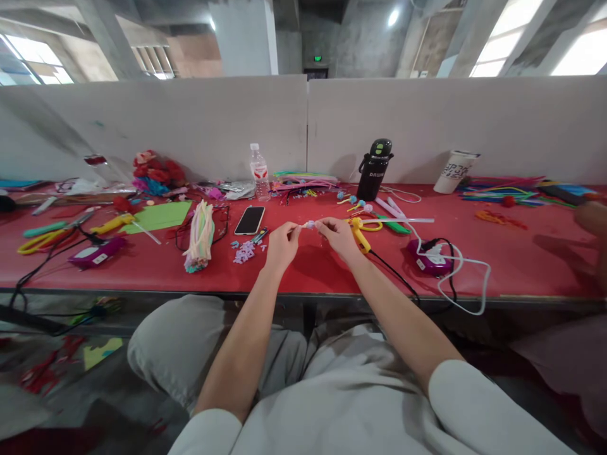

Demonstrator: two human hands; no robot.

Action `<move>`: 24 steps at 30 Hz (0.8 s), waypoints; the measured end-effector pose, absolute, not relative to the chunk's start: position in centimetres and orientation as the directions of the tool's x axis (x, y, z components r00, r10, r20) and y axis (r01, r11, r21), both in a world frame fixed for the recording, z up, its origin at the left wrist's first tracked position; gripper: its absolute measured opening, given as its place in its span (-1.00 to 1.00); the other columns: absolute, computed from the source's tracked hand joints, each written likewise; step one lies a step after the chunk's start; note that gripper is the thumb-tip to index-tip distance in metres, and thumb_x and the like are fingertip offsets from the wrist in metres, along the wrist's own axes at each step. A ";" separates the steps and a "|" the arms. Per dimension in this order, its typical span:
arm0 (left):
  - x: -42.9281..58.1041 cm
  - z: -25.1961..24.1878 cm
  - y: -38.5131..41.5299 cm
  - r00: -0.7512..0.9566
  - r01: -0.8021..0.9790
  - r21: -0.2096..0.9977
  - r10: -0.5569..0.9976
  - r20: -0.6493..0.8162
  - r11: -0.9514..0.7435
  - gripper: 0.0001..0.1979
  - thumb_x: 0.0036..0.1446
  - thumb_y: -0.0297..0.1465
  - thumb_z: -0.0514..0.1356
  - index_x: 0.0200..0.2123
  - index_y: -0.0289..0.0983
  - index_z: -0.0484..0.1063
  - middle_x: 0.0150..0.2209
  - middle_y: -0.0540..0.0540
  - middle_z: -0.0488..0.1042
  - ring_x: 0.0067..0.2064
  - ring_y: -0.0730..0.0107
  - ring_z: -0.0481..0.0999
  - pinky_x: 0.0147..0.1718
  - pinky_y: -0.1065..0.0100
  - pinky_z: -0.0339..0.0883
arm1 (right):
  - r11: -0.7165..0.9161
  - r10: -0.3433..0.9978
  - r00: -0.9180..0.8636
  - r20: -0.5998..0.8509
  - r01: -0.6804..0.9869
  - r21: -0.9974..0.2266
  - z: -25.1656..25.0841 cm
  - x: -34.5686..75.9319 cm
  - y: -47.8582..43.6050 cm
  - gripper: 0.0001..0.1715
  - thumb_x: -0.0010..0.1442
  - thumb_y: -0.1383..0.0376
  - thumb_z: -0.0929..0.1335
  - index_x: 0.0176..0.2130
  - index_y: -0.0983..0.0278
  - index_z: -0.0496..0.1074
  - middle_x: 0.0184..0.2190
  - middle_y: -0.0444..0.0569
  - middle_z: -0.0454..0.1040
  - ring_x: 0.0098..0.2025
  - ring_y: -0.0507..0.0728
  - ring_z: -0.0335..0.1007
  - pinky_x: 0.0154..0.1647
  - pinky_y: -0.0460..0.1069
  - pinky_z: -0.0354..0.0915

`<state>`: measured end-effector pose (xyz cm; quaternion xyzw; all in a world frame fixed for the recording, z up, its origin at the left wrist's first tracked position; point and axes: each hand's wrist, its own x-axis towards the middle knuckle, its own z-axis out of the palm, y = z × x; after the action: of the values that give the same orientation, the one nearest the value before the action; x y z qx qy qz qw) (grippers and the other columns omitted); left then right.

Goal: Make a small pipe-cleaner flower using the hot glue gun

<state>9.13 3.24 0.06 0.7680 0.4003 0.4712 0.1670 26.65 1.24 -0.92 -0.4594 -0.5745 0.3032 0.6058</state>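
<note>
My left hand (283, 244) and my right hand (337, 236) meet over the red table, both with fingers pinched. Between the fingertips is a small lavender piece (310, 224) with a pale stem-like end toward my left hand; its exact kind is too small to tell. Left of my left hand lies a pile of small lavender pieces (244, 252). A yellow glue gun (360, 237) with a clear glue stick through it lies just right of my right hand. Behind it are small flower-like pieces with blue and pink heads (367, 207).
A phone (250, 220), a pastel pipe cleaner bundle (201, 234) and a water bottle (259, 174) stand or lie to the left. Toward the right are a black flask (375, 170), a purple power box (429, 258) with cords, and another person's hand (592, 218).
</note>
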 end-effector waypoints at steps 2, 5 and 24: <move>9.1 0.1 3.3 0.240 0.458 0.632 0.771 0.589 -0.625 -0.79 0.24 -0.29 0.10 -0.33 -0.28 0.47 -0.38 -0.10 0.55 -0.35 0.35 0.51 -0.33 0.40 0.28 | 0.392 0.894 0.163 0.417 0.163 -0.905 -1.1 26.7 1.3 -0.60 0.08 -0.03 0.40 -0.43 0.26 0.46 -0.59 -0.14 0.35 -0.54 0.02 0.16 -0.51 -0.05 0.11; 9.1 0.1 3.3 0.247 0.454 0.634 0.772 0.586 -0.626 -0.79 0.24 -0.30 0.10 -0.33 -0.28 0.46 -0.37 -0.10 0.55 -0.33 0.35 0.52 -0.32 0.40 0.29 | 0.381 0.897 0.171 0.407 0.163 -0.910 -1.2 26.6 1.4 -0.61 0.07 -0.02 0.40 -0.45 0.26 0.46 -0.60 -0.15 0.33 -0.56 0.01 0.13 -0.53 -0.05 0.07; 8.9 0.2 3.5 0.269 0.400 0.686 0.793 0.546 -0.608 -0.80 0.21 -0.33 0.10 -0.38 -0.29 0.44 -0.43 -0.05 0.50 -0.39 0.42 0.45 -0.35 0.43 0.25 | 0.281 0.943 0.149 0.299 0.127 -0.951 -1.4 26.8 1.5 -0.55 -0.02 -0.06 0.45 -0.50 0.28 0.42 -0.65 -0.19 0.25 -0.59 -0.02 0.07 -0.57 -0.06 0.04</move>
<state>8.87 3.53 0.20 0.7679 0.3885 0.4630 0.2122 26.78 1.45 -1.44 -0.4861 -0.5500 0.3508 0.5815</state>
